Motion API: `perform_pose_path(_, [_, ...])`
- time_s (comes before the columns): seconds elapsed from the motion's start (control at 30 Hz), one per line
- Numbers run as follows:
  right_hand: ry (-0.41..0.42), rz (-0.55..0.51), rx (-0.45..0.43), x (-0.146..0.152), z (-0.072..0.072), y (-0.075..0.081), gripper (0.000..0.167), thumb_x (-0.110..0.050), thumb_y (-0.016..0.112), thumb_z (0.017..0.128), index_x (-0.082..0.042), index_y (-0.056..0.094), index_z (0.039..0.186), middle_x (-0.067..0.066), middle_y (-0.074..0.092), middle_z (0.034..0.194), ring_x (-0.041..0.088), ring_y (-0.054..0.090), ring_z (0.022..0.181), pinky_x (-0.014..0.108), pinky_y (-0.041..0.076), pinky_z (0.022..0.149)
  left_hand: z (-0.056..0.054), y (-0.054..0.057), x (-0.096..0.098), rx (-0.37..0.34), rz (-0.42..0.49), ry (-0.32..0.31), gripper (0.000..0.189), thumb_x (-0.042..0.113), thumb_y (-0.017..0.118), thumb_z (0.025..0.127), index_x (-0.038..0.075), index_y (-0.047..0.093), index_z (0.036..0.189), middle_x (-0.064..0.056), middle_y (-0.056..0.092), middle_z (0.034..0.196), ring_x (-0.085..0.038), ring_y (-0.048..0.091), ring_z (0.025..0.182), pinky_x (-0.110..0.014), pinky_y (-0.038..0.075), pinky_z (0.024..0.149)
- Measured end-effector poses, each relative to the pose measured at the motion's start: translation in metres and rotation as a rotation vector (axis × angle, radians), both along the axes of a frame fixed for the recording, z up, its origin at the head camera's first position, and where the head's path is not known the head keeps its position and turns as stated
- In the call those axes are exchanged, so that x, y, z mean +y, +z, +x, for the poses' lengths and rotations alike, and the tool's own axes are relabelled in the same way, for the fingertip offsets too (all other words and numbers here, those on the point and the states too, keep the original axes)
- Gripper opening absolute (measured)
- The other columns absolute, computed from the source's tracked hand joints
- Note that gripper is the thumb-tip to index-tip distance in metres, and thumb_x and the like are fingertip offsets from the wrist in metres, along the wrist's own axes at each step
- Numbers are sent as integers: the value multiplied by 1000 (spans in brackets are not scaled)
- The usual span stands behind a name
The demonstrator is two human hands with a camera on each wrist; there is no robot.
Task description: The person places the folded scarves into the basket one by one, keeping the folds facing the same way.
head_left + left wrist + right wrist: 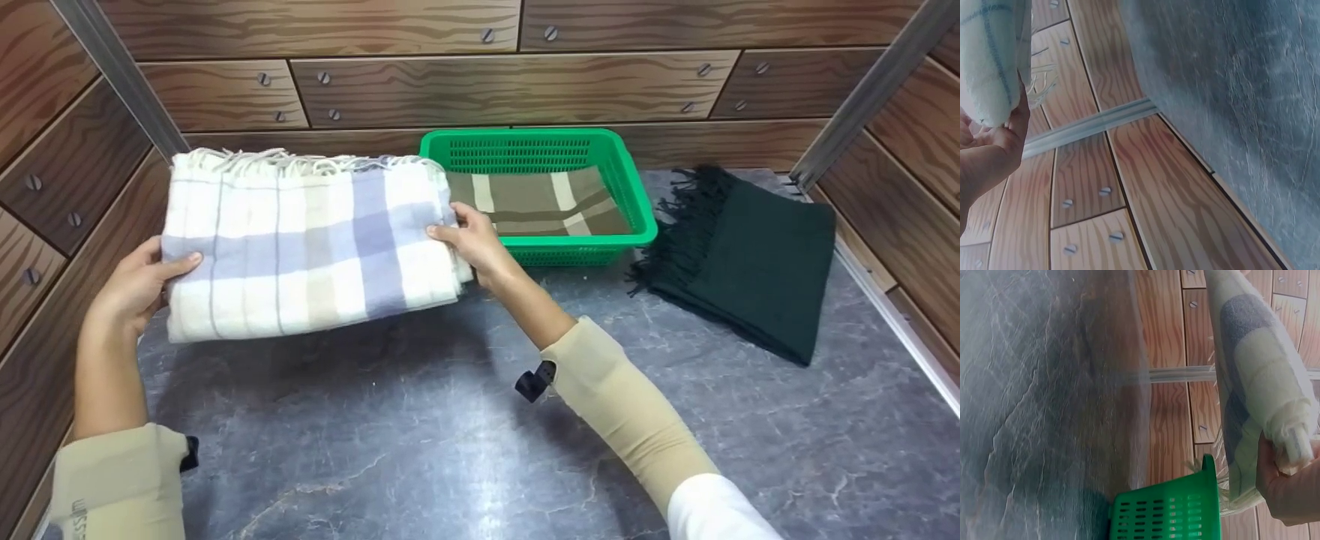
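Observation:
A folded white scarf (307, 247) with lilac and beige plaid bands is held up above the floor, its fringe along the far edge. My left hand (139, 285) grips its left end, thumb on top and fingers beneath. At the other end my right hand (480, 244) pinches the folded layers, beside the green basket (637, 195). In the right wrist view the scarf's folded end (1292, 439) sits between thumb and fingers. Inside the basket lies a brown scarf (525, 199) with cream stripes, partly hidden by the white one.
A dark green fringed scarf (757, 262) lies folded on the grey marbled surface (420, 450), right of the basket. Wood-patterned walls (517, 90) with metal corner strips (124, 75) close in the back and both sides.

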State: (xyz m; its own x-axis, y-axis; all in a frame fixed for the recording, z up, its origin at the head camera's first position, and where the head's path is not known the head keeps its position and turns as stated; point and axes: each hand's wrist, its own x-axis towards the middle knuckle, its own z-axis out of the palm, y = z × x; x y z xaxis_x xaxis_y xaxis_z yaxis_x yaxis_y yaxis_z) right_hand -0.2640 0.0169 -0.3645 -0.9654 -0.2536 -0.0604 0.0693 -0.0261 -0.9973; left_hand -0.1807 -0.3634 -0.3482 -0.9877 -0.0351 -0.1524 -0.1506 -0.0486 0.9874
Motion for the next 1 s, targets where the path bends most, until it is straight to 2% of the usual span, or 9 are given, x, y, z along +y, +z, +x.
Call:
perform_pose_path(0.2, [-13,-2,-3,10,-4,-1,39,-3,58,89,1,48,126,15,54,110,23,54,92,32,47,75,-6,-1,11,2,-10,-6,31,14,65,86,20,45,108,5,55,95,-7,56,80,-22,48,65])
perform_pose_path(0.5, [-38,6,-4,25,-8,-5,40,-4,58,89,0,47,128,15,53,113,24,54,93,32,46,76,-16,-2,26,-30,-44,-28,30,15,64,88,22,44,110,1,49,103,-8,55,83,-22,48,67])
perform_pose_path(0.8, [-69,28,4,38,-14,-3,40,-5,58,89,0,48,128,15,53,110,23,54,89,31,47,73,-26,2,39,-25,-81,-52,41,16,62,89,15,40,123,-1,46,109,-10,52,90,-23,46,72])
perform_pose_path(1.0, [-82,50,13,46,-17,-4,37,-5,58,89,2,49,124,14,52,109,22,52,89,31,46,74,-33,3,47,-15,-63,-71,34,12,61,89,15,42,118,-1,46,107,-9,53,87,-22,48,71])
